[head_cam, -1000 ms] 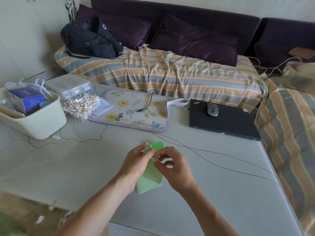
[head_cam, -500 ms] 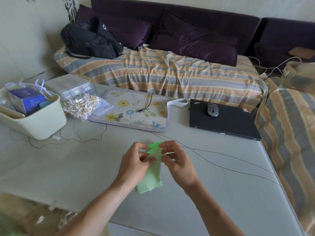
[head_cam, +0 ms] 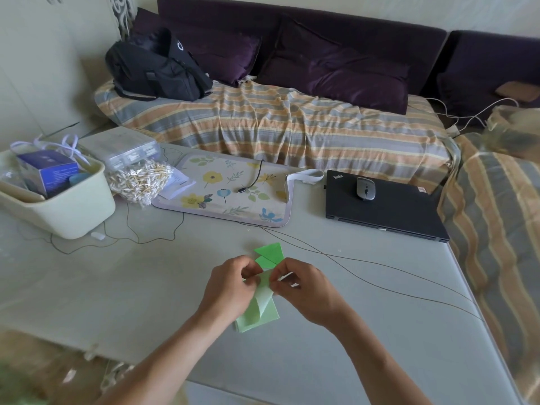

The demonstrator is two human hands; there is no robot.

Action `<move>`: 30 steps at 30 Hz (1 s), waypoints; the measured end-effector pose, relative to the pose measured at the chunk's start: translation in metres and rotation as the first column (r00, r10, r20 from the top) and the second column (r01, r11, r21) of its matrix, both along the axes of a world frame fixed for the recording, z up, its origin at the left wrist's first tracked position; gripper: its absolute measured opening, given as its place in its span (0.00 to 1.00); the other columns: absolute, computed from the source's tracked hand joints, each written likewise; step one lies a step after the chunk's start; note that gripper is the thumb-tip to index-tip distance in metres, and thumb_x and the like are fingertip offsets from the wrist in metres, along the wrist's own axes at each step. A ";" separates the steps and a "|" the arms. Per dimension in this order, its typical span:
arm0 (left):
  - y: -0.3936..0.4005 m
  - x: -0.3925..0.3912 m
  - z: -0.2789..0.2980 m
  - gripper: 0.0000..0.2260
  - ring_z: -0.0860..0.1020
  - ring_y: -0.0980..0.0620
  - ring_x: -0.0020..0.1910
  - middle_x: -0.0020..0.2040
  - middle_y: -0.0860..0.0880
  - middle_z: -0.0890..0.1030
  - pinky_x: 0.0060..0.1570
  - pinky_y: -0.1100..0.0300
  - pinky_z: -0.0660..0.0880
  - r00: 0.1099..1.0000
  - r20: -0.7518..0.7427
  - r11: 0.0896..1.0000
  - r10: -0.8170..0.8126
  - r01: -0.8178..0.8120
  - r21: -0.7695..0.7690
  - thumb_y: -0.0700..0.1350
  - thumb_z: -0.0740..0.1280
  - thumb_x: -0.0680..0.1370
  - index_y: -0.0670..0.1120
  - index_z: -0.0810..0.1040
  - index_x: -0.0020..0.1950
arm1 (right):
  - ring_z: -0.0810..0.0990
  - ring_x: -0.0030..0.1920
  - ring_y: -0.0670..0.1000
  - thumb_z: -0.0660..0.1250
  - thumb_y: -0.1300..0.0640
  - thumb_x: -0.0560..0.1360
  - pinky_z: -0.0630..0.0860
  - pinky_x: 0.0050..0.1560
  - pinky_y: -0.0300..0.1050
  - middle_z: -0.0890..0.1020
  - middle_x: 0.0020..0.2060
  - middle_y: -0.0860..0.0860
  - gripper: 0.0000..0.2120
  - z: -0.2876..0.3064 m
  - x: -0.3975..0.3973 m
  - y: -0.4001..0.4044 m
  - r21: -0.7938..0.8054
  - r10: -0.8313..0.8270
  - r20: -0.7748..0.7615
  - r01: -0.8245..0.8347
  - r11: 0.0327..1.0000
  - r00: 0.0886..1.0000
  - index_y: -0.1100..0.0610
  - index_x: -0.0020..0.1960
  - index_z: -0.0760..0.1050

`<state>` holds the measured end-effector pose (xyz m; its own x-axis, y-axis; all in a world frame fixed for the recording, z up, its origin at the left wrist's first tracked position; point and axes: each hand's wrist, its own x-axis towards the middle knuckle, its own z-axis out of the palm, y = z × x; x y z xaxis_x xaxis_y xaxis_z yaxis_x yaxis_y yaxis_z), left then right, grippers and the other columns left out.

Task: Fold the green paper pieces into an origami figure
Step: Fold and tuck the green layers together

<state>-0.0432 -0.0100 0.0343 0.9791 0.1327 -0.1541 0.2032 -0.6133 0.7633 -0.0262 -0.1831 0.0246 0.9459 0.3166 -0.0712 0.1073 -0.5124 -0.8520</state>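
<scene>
The green paper (head_cam: 261,305) is a pale green folded strip held just above the grey table (head_cam: 117,287), near its front middle. Its bright green folded tip (head_cam: 270,252) sticks out beyond my fingers, and its lower end curls over itself near the table. My left hand (head_cam: 230,290) pinches the strip from the left with thumb and fingers. My right hand (head_cam: 304,290) pinches it from the right, fingertips close to those of the left. The middle of the strip is hidden by my fingers.
A thin dark cable (head_cam: 365,263) runs across the table just right of my hands. Farther back lie a floral mat (head_cam: 230,191), a shut black laptop (head_cam: 385,210) with a mouse (head_cam: 365,188) on it, a cream bin (head_cam: 58,200) and a bag of cotton swabs (head_cam: 140,179). A striped sofa stands behind.
The paper has gone from a wider folded sheet to a narrower strip, with its lower end now curling over. Both hands keep pinching it and have shifted only slightly.
</scene>
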 end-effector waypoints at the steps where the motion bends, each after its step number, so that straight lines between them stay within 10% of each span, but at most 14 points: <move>1: 0.001 0.000 0.001 0.07 0.81 0.61 0.40 0.39 0.59 0.84 0.41 0.65 0.75 1.000 0.005 1.000 0.001 -0.001 0.010 0.40 0.70 0.76 0.52 0.84 0.44 | 0.84 0.43 0.44 0.71 0.58 0.76 0.75 0.43 0.31 0.84 0.42 0.44 0.07 0.000 0.000 0.000 0.000 -0.014 0.004 0.014 1.000 1.000 0.47 0.42 0.78; 9: -0.006 -0.001 0.007 0.17 0.76 0.62 0.34 0.42 0.57 0.85 0.31 0.72 0.67 0.998 -0.015 0.998 -0.069 0.069 0.014 0.38 0.60 0.78 0.55 0.86 0.50 | 0.82 0.39 0.42 0.72 0.60 0.75 0.73 0.40 0.29 0.83 0.40 0.41 0.08 -0.008 0.002 0.004 -0.015 -0.115 0.054 0.116 0.993 0.992 0.48 0.41 0.79; 17: -0.004 -0.002 0.000 0.08 0.81 0.64 0.38 0.39 0.58 0.85 0.39 0.72 0.73 0.997 0.033 0.996 -0.067 0.069 -0.056 0.40 0.74 0.75 0.54 0.86 0.46 | 0.79 0.36 0.41 0.73 0.61 0.73 0.72 0.39 0.29 0.82 0.37 0.41 0.07 -0.006 0.001 0.004 0.042 -0.173 0.086 0.170 0.985 0.981 0.51 0.48 0.79; 24: -0.001 0.001 0.000 0.11 0.86 0.53 0.44 0.42 0.53 0.87 0.53 0.55 0.81 0.998 -0.035 0.918 0.051 -0.061 -0.391 0.35 0.73 0.75 0.52 0.86 0.48 | 0.85 0.48 0.52 0.70 0.55 0.79 0.83 0.54 0.47 0.86 0.49 0.58 0.10 0.001 0.000 0.002 0.316 -0.096 -0.396 0.234 0.920 0.913 0.61 0.55 0.79; 30: -0.005 0.000 0.002 0.09 0.85 0.51 0.46 0.44 0.51 0.87 0.52 0.56 0.80 0.992 -0.116 0.882 0.046 -0.094 -0.461 0.38 0.72 0.75 0.51 0.86 0.48 | 0.81 0.39 0.48 0.68 0.59 0.79 0.78 0.43 0.40 0.82 0.37 0.51 0.07 -0.001 0.001 0.004 0.331 -0.107 -0.392 0.249 0.910 0.914 0.63 0.48 0.81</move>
